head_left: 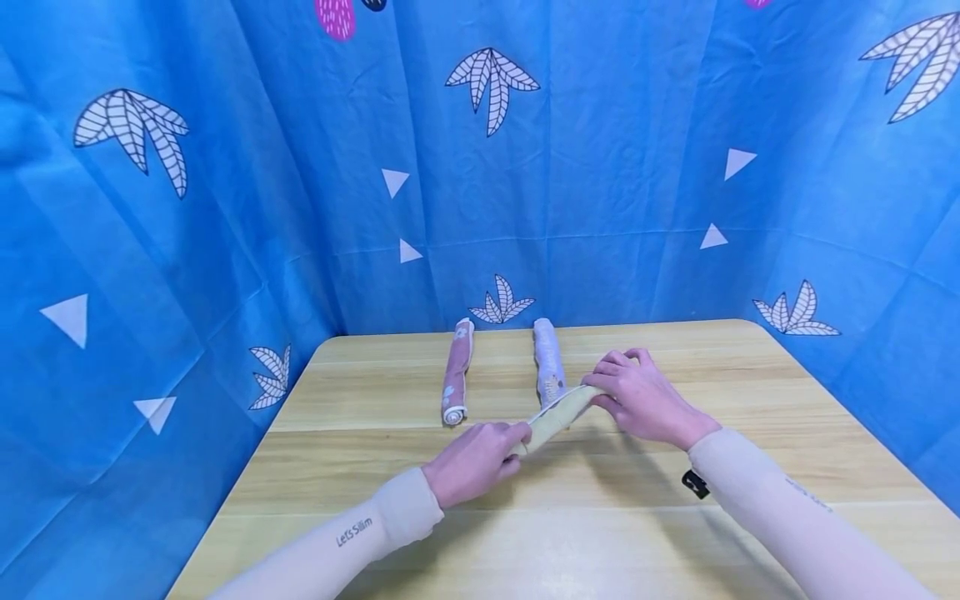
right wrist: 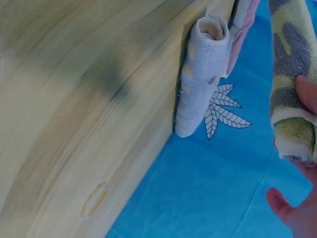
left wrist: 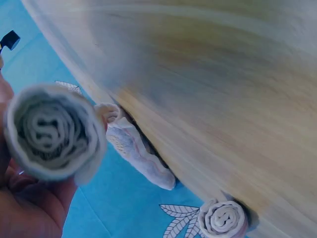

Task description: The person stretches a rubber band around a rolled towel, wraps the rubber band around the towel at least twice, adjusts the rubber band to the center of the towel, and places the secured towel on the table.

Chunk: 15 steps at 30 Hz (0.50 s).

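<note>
Both hands hold a yellow-green rolled towel [head_left: 558, 419] slantwise above the table. My left hand [head_left: 480, 458] grips its left end, and the spiral of that end faces the camera in the left wrist view. At the other end, my right hand [head_left: 637, 396] pinches the roll. Dark grey patches and a white-edged fold show on the towel [right wrist: 292, 64] in the right wrist view. Behind it lies a lavender rolled towel [head_left: 549, 358], partly covered by the held one in the head view. A dusky pink rolled towel [head_left: 457, 371] lies to its left.
The light wooden table [head_left: 360, 500] has rounded back corners. A blue curtain [head_left: 600, 208] with leaf prints hangs behind it and along both sides. One thin yellowish loop [right wrist: 94, 201] rests on the wood near the edge. Beside the right cuff shows a small black piece [head_left: 696, 483].
</note>
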Tool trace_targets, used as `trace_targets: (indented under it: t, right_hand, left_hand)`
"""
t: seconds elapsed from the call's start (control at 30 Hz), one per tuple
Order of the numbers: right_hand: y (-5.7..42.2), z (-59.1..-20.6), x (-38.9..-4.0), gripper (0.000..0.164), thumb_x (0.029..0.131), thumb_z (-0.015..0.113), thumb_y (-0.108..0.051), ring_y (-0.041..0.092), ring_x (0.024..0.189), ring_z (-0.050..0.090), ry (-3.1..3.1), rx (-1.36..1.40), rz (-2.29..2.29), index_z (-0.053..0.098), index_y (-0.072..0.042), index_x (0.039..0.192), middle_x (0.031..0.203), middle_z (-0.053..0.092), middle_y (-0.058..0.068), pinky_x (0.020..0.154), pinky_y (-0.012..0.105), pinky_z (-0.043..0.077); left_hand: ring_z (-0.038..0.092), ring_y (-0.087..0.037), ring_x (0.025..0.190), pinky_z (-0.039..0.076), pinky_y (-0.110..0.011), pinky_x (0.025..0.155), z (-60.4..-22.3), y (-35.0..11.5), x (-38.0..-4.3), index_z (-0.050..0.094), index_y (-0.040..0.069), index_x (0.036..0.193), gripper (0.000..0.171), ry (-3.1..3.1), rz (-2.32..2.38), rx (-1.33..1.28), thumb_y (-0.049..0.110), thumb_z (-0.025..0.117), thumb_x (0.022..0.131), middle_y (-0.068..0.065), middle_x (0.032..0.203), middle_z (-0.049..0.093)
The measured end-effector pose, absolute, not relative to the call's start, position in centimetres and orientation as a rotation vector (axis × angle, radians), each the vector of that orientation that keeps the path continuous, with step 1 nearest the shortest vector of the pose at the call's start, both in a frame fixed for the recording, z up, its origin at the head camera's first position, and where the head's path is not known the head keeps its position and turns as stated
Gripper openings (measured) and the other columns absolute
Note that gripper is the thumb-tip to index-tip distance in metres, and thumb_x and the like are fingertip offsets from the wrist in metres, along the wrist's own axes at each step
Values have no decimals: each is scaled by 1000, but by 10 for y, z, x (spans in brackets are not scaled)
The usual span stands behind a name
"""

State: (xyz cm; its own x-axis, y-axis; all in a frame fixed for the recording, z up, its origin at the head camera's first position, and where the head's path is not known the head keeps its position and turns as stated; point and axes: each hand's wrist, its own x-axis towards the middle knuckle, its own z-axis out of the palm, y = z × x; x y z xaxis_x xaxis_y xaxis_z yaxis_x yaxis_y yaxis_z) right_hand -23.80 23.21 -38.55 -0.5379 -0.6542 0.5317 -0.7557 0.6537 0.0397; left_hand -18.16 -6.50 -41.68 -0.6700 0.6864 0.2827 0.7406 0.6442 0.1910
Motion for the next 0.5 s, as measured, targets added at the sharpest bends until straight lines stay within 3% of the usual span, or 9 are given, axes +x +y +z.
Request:
trace_targets:
  t: [0.27,0.5]
  right_hand:
    - [233,-388,-240,26,83,81,-17,20,101,60,-2427,1095,285,76,-15,108,100,73,-2,90,50,42]
    - [235,-389,-240,26,84,81,-19,18,102,61,-2450,1100,303,77,-16,109,101,74,-3,91,48,40]
  left_hand:
    - [46,2,61,36,-9,50,-423,-68,-184,61,15,95,9,-2644,-478,-1284,11,68,90,6,81,61]
    - [47,-2,66,36,-10,56,-428,-79,-191,52,19,89,17,-2570,-464,-1396,10,66,92,9,82,54]
